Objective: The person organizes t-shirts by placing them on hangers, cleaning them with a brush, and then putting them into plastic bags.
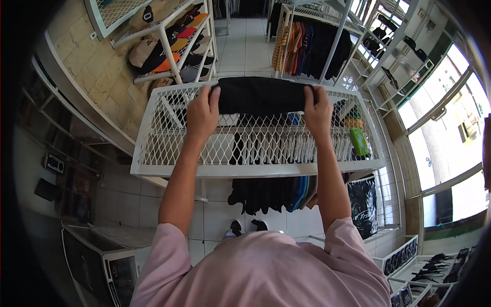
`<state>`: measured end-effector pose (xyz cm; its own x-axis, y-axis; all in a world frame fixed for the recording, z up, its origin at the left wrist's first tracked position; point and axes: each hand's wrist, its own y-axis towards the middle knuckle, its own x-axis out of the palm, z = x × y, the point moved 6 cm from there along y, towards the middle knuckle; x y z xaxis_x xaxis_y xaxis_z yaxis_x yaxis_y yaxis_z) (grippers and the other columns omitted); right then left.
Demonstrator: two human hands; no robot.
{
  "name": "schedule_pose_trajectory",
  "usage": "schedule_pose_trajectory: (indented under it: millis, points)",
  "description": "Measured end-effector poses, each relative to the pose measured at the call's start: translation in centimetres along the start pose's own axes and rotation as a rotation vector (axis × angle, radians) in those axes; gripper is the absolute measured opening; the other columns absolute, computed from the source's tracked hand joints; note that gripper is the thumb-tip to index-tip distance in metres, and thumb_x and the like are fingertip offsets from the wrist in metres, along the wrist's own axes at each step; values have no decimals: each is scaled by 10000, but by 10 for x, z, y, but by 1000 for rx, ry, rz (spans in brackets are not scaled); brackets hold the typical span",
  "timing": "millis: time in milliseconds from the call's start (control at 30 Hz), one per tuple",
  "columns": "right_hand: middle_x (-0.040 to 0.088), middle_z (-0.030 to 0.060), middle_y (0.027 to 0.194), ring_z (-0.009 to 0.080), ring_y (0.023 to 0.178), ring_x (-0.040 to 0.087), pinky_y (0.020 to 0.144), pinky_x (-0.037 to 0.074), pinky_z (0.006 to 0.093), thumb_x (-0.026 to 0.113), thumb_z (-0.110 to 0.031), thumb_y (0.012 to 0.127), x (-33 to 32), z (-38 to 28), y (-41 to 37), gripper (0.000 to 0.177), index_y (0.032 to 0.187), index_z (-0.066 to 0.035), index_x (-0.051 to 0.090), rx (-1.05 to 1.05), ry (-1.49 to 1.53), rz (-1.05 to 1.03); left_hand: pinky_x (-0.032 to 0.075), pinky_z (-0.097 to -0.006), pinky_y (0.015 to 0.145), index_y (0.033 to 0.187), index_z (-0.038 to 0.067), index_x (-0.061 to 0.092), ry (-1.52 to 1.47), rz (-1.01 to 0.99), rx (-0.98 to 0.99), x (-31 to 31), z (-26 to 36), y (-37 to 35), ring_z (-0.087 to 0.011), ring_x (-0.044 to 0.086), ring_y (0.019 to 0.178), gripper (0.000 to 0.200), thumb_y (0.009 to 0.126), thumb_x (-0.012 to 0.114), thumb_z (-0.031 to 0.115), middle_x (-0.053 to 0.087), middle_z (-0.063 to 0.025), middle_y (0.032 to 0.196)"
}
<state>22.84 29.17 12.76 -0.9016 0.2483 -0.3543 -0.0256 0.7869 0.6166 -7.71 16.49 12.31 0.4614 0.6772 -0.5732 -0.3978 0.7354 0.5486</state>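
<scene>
A folded black cloth (262, 95) is stretched level between my two hands at the far side of a white wire-mesh rack top (255, 170). My left hand (203, 113) grips its left end, thumb on the near face. At its right end my right hand (318, 111) is closed in the same way. Whether the cloth touches the mesh I cannot tell. Through the mesh, hanging garments (273, 194) show below, in black, blue and brown. A green packet (359, 142) is at the right part of the rack.
Shelves of caps (176, 46) stand at the upper left. Beyond the rack is a rail of dark and orange shirts (319, 51). A glass case (94, 256) is at the lower left, a shelf of small black goods (429, 268) at the lower right. Glass doors (445, 133) line the right.
</scene>
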Motion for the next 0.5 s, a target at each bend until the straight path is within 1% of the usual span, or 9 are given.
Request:
schedule_pose_trajectory:
  millis: [33, 67, 133, 233, 267, 300, 367, 433, 500]
  points:
    - [690, 221, 787, 407, 723, 698, 655, 507, 460, 664, -271, 1075, -11, -16, 4, 285, 1019, 8, 648, -72, 41, 64, 483, -466, 645, 976, 10, 603, -56, 48, -18, -17, 15, 3, -421, 613, 678, 355, 1133, 558, 325, 674, -205, 776]
    - [692, 213, 783, 400, 710, 699, 653, 502, 469, 654, -271, 1079, -22, -27, 5, 276, 1038, 3, 656, 28, 17, 71, 471, -440, 599, 999, 27, 602, -40, 45, -28, -28, 21, 5, -367, 660, 642, 361, 1153, 510, 340, 705, -157, 787]
    - [740, 242, 908, 419, 860, 743, 768, 548, 477, 663, -346, 1067, -36, -28, 1, 359, 1138, 6, 682, 191, 39, -55, 486, -485, 647, 1074, 39, 617, -230, -155, -171, -40, 17, -3, -285, 735, 751, 390, 1124, 559, 421, 731, -109, 793]
    - [749, 298, 1110, 457, 1066, 734, 942, 555, 479, 682, -446, 1036, -36, 15, -33, 519, 1260, 22, 677, 279, -133, -223, 548, -499, 808, 1320, 35, 607, -251, -288, -402, -23, -14, -44, -295, 774, 947, 548, 1056, 647, 513, 783, -145, 960]
    - [696, 362, 1270, 508, 1224, 671, 1067, 515, 491, 685, -509, 1014, -30, 31, -50, 686, 1421, 34, 586, 405, -137, -338, 544, -494, 876, 1401, 28, 557, -234, -298, -413, -5, -34, -59, -318, 764, 1011, 633, 1036, 664, 534, 766, -185, 1063]
    - [689, 372, 1278, 520, 1225, 666, 1062, 514, 504, 688, -490, 1016, -24, 43, -68, 713, 1477, 28, 525, 365, -176, -328, 540, -489, 944, 1482, 22, 507, -216, -310, -429, 20, -61, -78, -341, 754, 1074, 729, 1016, 682, 555, 749, -225, 1166]
    - [678, 377, 1298, 524, 1232, 663, 1058, 515, 506, 697, -454, 1020, -14, 59, -97, 760, 1557, 16, 436, 330, -201, -328, 521, -475, 1046, 1596, 10, 407, -205, -337, -436, 32, -67, -97, -379, 722, 1189, 859, 1000, 704, 553, 679, -280, 1352]
    - [670, 370, 1322, 506, 1246, 666, 1060, 518, 484, 707, -420, 1024, -10, 58, -114, 789, 1602, 5, 380, 346, -175, -350, 493, -459, 1114, 1663, -3, 306, -216, -372, -423, 32, -49, -108, -409, 677, 1290, 922, 1009, 713, 505, 573, -312, 1519]
    - [676, 361, 1318, 466, 1246, 679, 1055, 527, 464, 732, -340, 1014, -21, 47, -127, 769, 1607, 1, 381, 352, -112, -354, 520, -447, 1073, 1650, -13, 325, -248, -352, -316, 36, -58, -118, -382, 696, 1256, 879, 1008, 738, 423, 580, -310, 1513]
